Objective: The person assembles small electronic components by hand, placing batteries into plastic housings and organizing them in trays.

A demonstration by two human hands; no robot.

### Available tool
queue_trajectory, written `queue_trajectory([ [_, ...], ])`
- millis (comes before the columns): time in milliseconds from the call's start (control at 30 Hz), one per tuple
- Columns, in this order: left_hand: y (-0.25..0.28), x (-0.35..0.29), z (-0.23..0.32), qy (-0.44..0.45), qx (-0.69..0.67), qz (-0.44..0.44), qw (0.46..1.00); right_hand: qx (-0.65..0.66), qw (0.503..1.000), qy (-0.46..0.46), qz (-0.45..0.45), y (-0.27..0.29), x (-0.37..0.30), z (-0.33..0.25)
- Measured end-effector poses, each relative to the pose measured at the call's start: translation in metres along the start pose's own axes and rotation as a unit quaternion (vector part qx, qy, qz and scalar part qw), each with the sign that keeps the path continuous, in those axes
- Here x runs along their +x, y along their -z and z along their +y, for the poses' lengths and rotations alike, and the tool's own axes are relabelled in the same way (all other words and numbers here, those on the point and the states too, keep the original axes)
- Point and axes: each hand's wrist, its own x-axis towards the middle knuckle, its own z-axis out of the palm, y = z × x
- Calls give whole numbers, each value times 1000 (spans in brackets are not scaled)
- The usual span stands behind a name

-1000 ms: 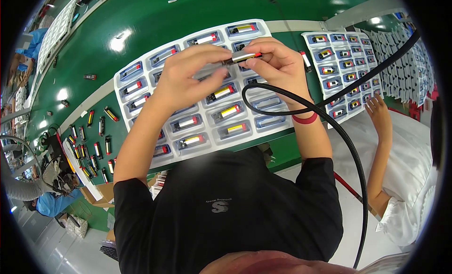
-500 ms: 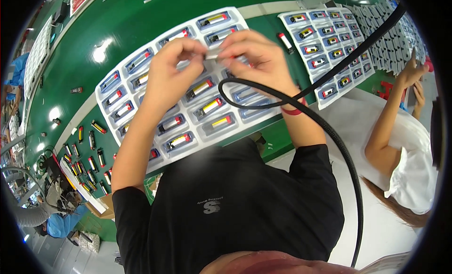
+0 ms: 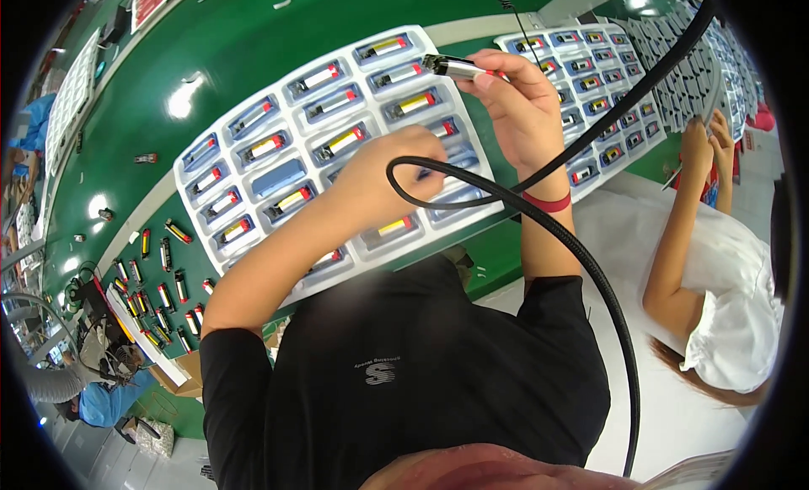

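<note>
My right hand (image 3: 524,111) pinches a slim silver cylindrical battery unit (image 3: 459,67) with a black end, raised over the far right corner of a white moulded tray (image 3: 347,58). My left hand (image 3: 383,182) is low over the tray's right part. Its fingers curl down near a red-ended unit, partly behind the black cable (image 3: 459,163) and blurred, so their grip is hidden. Most tray pockets hold similar units with silver or yellow bodies and red ends. One blue pocket (image 3: 280,179) near the middle holds no unit.
Loose battery units (image 3: 166,294) lie on the green table (image 3: 211,64) at left. A second filled tray (image 3: 552,35) stands at right, with stacked grey trays (image 3: 674,64) beyond. A co-worker in white (image 3: 729,305) works at right. The cable loops across the right side.
My hands were together over the tray's far middle. The right has moved right, now showing the silver unit; the left has dropped nearer and right, over the pockets.
</note>
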Motion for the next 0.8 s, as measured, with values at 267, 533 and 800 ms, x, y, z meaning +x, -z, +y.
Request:
queue_trajectory([
  [267, 76, -33, -24, 191, -427, 140, 873, -28, 989, -125, -78, -45, 17, 12],
  [533, 83, -32, -23, 123, -365, 162, 908, -102, 982, -117, -108, -88, 24, 15],
  [800, 84, -28, -22, 135, -401, 132, 896, -180, 976, -90, -79, -86, 23, 22],
])
